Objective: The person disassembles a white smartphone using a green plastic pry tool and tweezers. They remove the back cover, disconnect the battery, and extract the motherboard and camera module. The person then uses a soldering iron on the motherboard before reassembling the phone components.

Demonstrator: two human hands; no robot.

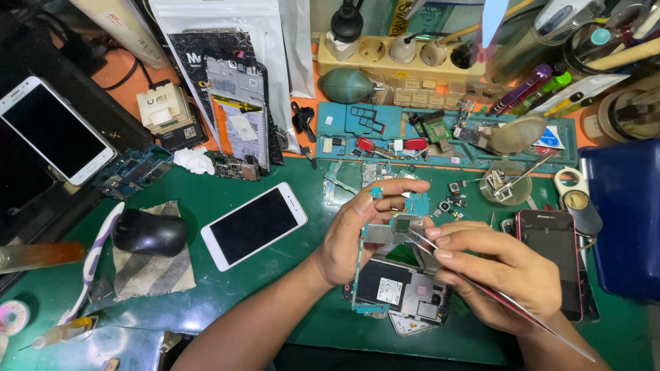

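— How many phones do I have out right now?

— I count three whole ones: a white phone [253,225] lying to the left of my left hand [357,237], another white phone [51,129] far off to the left, and a red-edged phone [553,254] just right of my right hand [498,271]. Add one opened phone back [242,113] standing up beyond the left hand.

— And boards?

— Three: one circuit board [388,230] in my left hand, one loose blue board [134,172] away to the left and one dark board [234,166] beyond it.

— Tools?

— One pair of tweezers [481,285] in my right hand, a second pair of tweezers [515,180] past it, one mouse [149,232], one toothbrush [93,261] and one green air blower [347,85].
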